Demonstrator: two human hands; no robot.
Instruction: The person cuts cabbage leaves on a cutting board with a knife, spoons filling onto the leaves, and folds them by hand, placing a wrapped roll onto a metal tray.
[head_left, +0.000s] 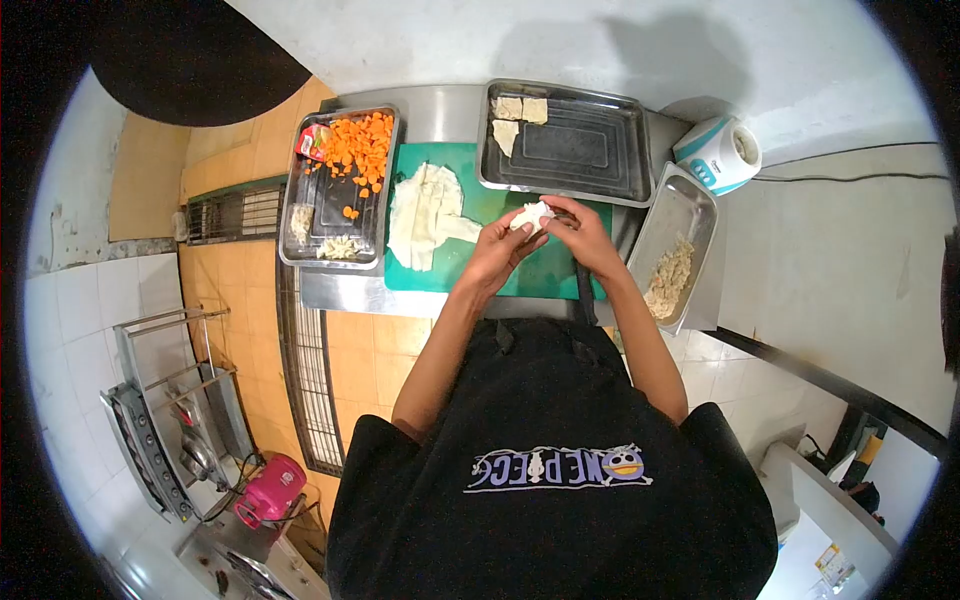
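Head view: left hand [493,250] and right hand [588,238] grip white food [532,216] near tray edge [560,192], bare board [535,275] beneath.

Your left grip [492,248] and right grip [583,237], two in all, one white piece [531,215] between them, one green board [545,275] below, one pale sheet [425,215] leftward, three trays around, left tray [325,215], far tray [590,145] with three flat pieces [508,108], right tray [682,208]
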